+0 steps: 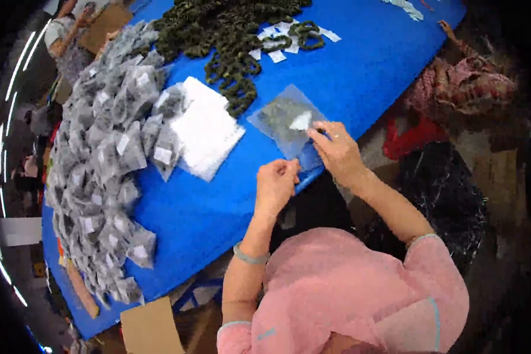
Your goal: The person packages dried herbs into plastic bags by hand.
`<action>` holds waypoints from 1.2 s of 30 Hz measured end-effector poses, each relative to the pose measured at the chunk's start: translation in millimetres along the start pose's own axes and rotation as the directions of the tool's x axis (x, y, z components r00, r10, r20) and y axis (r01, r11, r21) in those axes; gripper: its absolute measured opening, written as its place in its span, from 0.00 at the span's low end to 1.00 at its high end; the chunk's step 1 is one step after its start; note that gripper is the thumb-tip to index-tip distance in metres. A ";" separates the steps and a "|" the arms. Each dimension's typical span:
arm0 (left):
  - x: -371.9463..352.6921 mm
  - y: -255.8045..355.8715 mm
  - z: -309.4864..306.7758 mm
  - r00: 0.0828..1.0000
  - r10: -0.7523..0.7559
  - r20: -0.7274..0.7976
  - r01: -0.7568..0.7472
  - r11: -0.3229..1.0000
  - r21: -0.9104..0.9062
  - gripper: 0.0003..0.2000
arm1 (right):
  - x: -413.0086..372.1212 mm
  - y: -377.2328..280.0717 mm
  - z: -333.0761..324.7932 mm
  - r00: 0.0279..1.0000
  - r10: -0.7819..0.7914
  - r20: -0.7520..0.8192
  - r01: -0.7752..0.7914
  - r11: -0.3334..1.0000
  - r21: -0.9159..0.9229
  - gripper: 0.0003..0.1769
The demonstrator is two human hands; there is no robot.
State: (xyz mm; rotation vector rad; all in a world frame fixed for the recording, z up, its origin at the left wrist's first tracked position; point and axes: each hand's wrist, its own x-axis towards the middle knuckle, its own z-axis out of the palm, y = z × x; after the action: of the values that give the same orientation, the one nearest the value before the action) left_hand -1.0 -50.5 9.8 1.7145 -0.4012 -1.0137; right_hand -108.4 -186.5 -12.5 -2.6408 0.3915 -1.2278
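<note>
Pink shirt (330,283), cropped; right fingers (331,129) overlap clear bag (293,95), contents (275,115) blurred.

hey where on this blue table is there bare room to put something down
The blue table is bare between the grey packets, white stack and near edge, and again right of the white tags. It's crowded under the packets and dark green heap.

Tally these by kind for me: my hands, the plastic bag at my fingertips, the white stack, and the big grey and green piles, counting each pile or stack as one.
Left hand and right hand: 2
Plastic bag: 1
White stack: 1
Pile of grey packets: 1
Pile of dark green rings: 1
Total: 6
</note>
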 end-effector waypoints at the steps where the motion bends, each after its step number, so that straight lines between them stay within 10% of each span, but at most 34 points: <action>1: -0.2 -1.7 0.1 1.000 0.005 0.000 -0.005 1.000 0.001 0.11 | -2.7 1.3 2.9 0.999 0.026 0.023 -0.026 1.000 -0.001 0.11; 5: 0.2 -3.7 0.2 1.000 0.024 0.001 -0.024 1.000 0.002 0.12 | -8.5 5.5 11.3 0.990 0.105 0.090 -0.104 0.995 -0.011 0.11; 10: 1.3 8.0 -3.7 0.982 0.184 -0.051 -0.146 0.896 0.420 0.10 | 1.8 1.4 20.2 0.983 0.156 0.098 -0.138 0.977 -0.162 0.15; 12: 25.3 9.8 -7.9 0.740 0.651 -0.171 -0.391 0.622 0.678 0.13 | 3.5 3.0 20.7 0.983 0.151 0.105 -0.130 0.974 -0.184 0.16; 14: 47.0 9.1 -13.9 0.290 0.951 -0.109 -0.396 0.223 0.891 0.17 | 8.0 2.3 21.1 0.984 0.142 0.104 -0.118 0.972 -0.205 0.16; 15: 53.5 6.2 -16.8 0.274 0.955 -0.114 -0.392 0.219 0.893 0.17 | 11.2 -0.5 20.9 0.987 0.128 0.094 -0.106 0.973 -0.204 0.16; 19: 85.1 9.6 -24.8 0.789 0.577 -0.211 -0.531 0.813 0.240 0.24 | 33.0 -10.0 17.3 0.990 0.025 0.138 0.005 0.977 -0.213 0.16; 35: 113.6 22.0 -16.6 0.839 0.542 -0.048 -0.399 0.673 0.622 0.24 | 4.5 -3.6 40.0 0.958 0.140 0.250 -0.170 0.980 0.104 0.20; 36: 118.1 23.7 -15.1 0.732 0.675 -0.092 -0.460 0.590 0.664 0.23 | 7.2 -4.8 35.9 0.971 0.092 0.219 -0.128 0.980 0.154 0.19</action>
State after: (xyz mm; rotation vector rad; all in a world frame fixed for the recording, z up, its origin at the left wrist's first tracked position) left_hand 84.6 -131.7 -18.6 2.0537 -1.0724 -0.0648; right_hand -75.5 -181.8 -28.6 -2.5342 0.3751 -0.8937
